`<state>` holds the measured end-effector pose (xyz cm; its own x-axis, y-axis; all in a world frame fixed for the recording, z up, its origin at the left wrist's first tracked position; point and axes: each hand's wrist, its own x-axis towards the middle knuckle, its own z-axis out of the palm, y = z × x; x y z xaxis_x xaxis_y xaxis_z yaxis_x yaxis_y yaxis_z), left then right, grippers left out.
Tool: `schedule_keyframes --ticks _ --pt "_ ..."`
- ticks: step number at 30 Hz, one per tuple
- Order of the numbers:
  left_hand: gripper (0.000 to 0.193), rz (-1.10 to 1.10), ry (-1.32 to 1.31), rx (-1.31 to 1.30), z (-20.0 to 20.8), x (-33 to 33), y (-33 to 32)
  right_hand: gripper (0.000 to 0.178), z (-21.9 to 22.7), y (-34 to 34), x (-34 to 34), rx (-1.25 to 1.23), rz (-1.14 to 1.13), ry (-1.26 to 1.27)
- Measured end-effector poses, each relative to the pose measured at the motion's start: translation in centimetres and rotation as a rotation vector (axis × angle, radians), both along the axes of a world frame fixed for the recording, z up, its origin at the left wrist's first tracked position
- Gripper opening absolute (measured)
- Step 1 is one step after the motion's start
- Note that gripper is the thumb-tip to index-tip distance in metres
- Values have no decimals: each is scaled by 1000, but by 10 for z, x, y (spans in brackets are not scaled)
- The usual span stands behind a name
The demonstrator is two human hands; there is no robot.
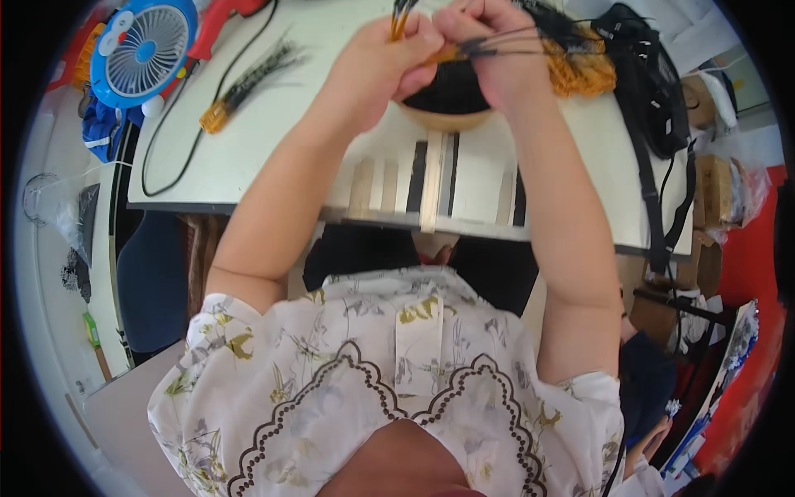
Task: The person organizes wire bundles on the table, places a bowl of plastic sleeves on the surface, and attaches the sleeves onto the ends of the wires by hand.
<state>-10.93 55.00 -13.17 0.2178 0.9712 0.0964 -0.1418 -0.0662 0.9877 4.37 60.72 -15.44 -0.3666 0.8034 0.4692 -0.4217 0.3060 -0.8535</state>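
Note:
Both hands are raised close together over the far part of the table. My left hand [385, 62] is closed in a pinch on thin orange-and-black wire pieces [400, 23], some poking up above the fingers. My right hand [495, 45] is closed on the black part of one such piece, whose dark thin leads [530, 40] trail off to the right, blurred. Just under the hands sits a round dish [447, 120] with a tan rim and a dark inside. To the right lies a heap of orange-and-black wire pieces [580, 70]; a smaller bundle of them [217, 116] lies at the left.
A blue desk fan [142, 51] stands at the far left, near a black cable [196, 153] curving over the white table [273, 141]. A black mesh bag [654, 91] with hanging straps covers the right side. Cardboard boxes [714, 186] and part of another person [650, 389] are at right.

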Motion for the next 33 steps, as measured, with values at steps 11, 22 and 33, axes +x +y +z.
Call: schedule_keyframes --ticks 11,22,33 --pt "14 -137 -170 -161 2 -9 -4 8 19 -23 -2 -42 -20 -52" --pt "16 -5 -409 -139 9 -12 -3 17 24 -32 -2 -198 -120 -66" --pt "15 -169 -704 -321 4 -23 -3 7 34 -39 1 -81 24 -217"
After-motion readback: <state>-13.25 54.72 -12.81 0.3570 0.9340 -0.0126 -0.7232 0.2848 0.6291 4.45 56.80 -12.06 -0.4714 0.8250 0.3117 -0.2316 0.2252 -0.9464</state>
